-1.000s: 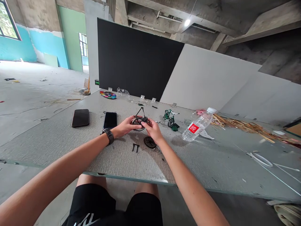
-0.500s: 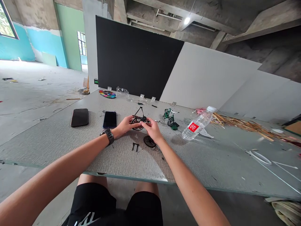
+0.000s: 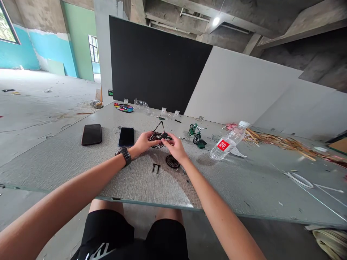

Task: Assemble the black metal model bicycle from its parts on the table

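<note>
Between my hands is a small black model bicycle (image 3: 156,139), its frame raised and one spoked wheel fitted. My left hand (image 3: 143,143) grips it at the wheel's left side. The fingers of my right hand (image 3: 175,147) pinch it from the right, near a dark round part; the exact contact is partly hidden. A loose black spoked wheel (image 3: 172,162) lies on the table just below my right hand, partly covered by it. Closer to me rests a small black forked piece (image 3: 156,168). A finished-looking green model bicycle (image 3: 195,133) stands to the right.
Two phones (image 3: 91,134) lie on the left of the grey table (image 3: 65,166). A water bottle (image 3: 229,141) stands on the right, with wood strips (image 3: 279,142) behind it. A paint palette (image 3: 124,107) and clear plastic packaging (image 3: 141,105) sit by the black board (image 3: 157,65).
Both hands stay on the black model bicycle, which has tilted very slightly, its dark round part shifting a little to the left. The loose pieces on the table lie as before.
</note>
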Demonstrator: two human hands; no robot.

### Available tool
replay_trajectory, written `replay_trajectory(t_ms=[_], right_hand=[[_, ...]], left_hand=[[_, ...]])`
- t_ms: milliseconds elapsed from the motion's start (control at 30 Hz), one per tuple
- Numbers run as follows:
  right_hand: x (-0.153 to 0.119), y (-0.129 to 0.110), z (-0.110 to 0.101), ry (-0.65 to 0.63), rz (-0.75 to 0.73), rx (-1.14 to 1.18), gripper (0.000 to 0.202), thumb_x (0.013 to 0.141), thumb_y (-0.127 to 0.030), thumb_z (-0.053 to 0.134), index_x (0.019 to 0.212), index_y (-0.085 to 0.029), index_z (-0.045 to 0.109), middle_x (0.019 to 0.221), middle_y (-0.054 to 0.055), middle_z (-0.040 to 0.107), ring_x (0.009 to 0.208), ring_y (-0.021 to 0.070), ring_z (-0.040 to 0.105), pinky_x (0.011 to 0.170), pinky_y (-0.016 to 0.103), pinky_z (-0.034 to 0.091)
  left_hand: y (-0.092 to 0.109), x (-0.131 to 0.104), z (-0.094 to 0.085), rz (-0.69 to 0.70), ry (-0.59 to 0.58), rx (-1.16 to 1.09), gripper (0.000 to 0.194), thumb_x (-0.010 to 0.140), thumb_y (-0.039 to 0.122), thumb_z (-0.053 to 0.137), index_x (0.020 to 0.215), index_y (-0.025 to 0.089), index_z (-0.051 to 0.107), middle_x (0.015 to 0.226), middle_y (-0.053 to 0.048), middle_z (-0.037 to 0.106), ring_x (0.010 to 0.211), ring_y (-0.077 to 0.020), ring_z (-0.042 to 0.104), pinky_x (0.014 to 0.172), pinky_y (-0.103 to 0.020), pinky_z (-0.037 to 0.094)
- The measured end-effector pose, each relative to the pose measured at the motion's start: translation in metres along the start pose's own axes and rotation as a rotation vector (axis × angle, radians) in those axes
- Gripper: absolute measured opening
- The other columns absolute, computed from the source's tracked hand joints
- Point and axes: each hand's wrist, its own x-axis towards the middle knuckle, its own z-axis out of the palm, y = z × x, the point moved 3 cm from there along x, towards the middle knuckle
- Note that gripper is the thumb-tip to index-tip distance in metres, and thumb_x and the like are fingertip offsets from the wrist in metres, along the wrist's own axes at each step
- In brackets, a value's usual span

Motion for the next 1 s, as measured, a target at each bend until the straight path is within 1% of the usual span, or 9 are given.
replay_trajectory(t_ms=[267,400,600,700,733,767,867,933,1000], right_hand=[[0.0,-0.001,0.0,0.009,-0.036,-0.015,0.045,0.083,-0.046,0.068,0.118,-0.018,0.064,0.1,0.009,0.074,0.09,0.0222,0.07,0.082,0.035,0.053],[0.002,0.004,0.0,0.026,-0.058,-0.02,0.041,0.083,-0.045,0.067,0.114,-0.019,0.065,0.108,0.01,0.073,0.089,0.0211,0.069,0.081,0.035,0.054],[0.001,-0.002,-0.001,-0.026,-0.067,-0.033,0.045,0.084,-0.047,0.066,0.119,-0.018,0.064,0.104,0.009,0.074,0.087,0.0208,0.069,0.078,0.033,0.053],[0.003,-0.009,-0.012,-0.078,-0.066,-0.116,0.048,0.087,-0.049,0.062,0.126,-0.021,0.062,0.099,0.007,0.075,0.087,0.0201,0.069,0.076,0.031,0.051],[0.004,-0.009,-0.019,-0.077,-0.077,-0.243,0.047,0.09,-0.051,0.057,0.128,-0.023,0.061,0.097,0.005,0.075,0.085,0.0192,0.068,0.074,0.03,0.05],[0.006,-0.009,-0.027,-0.013,-0.073,-0.409,0.044,0.093,-0.052,0.052,0.126,-0.025,0.062,0.092,0.003,0.075,0.082,0.018,0.068,0.073,0.028,0.049],[0.008,0.002,-0.05,0.083,-0.013,-0.563,0.037,0.09,-0.049,0.056,0.105,-0.018,0.069,0.081,0.006,0.072,0.067,0.0188,0.062,0.065,0.03,0.044],[0.008,0.011,-0.059,0.082,0.01,-0.626,0.029,0.091,-0.042,0.055,0.09,-0.017,0.07,0.074,0.007,0.07,0.064,0.0185,0.059,0.063,0.029,0.041],[0.007,0.017,-0.061,0.042,0.013,-0.668,0.025,0.091,-0.038,0.055,0.084,-0.018,0.068,0.074,0.006,0.07,0.064,0.0179,0.059,0.062,0.028,0.04]], left_hand=[[-0.006,0.001,0.003,-0.095,-0.119,-0.109,0.027,0.074,0.033,0.079,0.087,0.009,0.073,0.082,-0.009,0.074,0.072,-0.0158,0.065,0.07,-0.029,0.047],[-0.003,-0.001,0.004,-0.109,-0.125,-0.101,0.025,0.075,0.032,0.079,0.086,0.01,0.075,0.081,-0.009,0.074,0.07,-0.0151,0.063,0.066,-0.027,0.045],[-0.001,-0.002,0.004,-0.139,-0.115,-0.143,0.025,0.072,0.032,0.082,0.082,0.01,0.075,0.079,-0.008,0.073,0.07,-0.0153,0.062,0.064,-0.026,0.044],[0.0,0.001,0.0,-0.146,-0.023,-0.198,0.026,0.067,0.029,0.084,0.081,0.009,0.073,0.08,-0.009,0.072,0.07,-0.0147,0.062,0.067,-0.027,0.046],[0.001,0.003,-0.003,-0.144,0.038,-0.215,0.026,0.067,0.028,0.084,0.081,0.009,0.072,0.079,-0.008,0.071,0.07,-0.014,0.062,0.067,-0.027,0.046],[0.001,0.005,-0.006,-0.142,0.109,-0.23,0.026,0.067,0.028,0.083,0.08,0.01,0.071,0.078,-0.008,0.071,0.07,-0.0135,0.062,0.066,-0.026,0.046],[0.001,0.007,-0.018,-0.144,0.34,-0.25,0.023,0.069,0.028,0.081,0.076,0.012,0.066,0.075,-0.006,0.068,0.068,-0.0124,0.061,0.062,-0.025,0.044],[0.0,0.007,-0.024,-0.154,0.45,-0.239,0.023,0.068,0.028,0.081,0.072,0.014,0.063,0.072,-0.005,0.067,0.064,-0.0116,0.059,0.058,-0.024,0.041],[-0.001,0.005,-0.028,-0.164,0.517,-0.213,0.025,0.067,0.029,0.081,0.069,0.014,0.062,0.069,-0.005,0.066,0.06,-0.0107,0.056,0.053,-0.023,0.037]])
